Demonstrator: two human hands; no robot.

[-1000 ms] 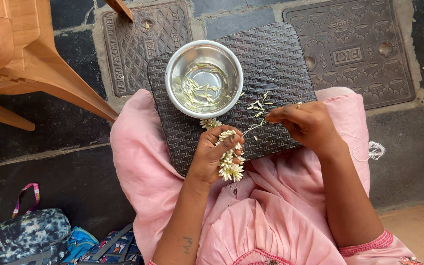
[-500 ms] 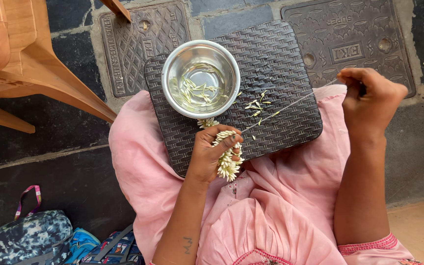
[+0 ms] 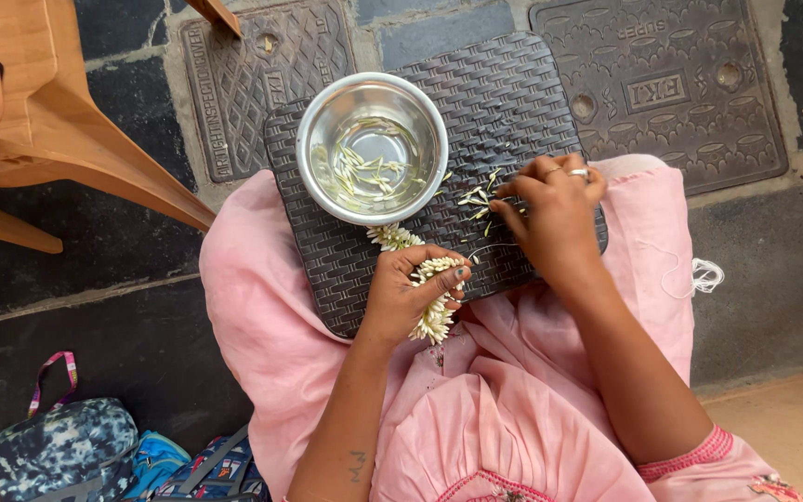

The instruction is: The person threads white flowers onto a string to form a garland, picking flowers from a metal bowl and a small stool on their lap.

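Left hand [image 3: 411, 293] grasping flower garland [image 3: 431, 296]; right hand [image 3: 550, 209] fingertips pinching loose buds [image 3: 478, 198] on woven board [image 3: 513, 102]; steel bowl [image 3: 371, 149] beside

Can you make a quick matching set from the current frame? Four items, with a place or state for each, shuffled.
Items:
1. steel bowl
2. flower garland
3. loose buds
4. white thread

Places or states:
A. gripped in the left hand
B. lying on the pink cloth at the right
C. standing on the woven tray, a few buds inside
D. scattered on the tray by the right hand fingertips

Pairs: 1-C, 2-A, 3-D, 4-B
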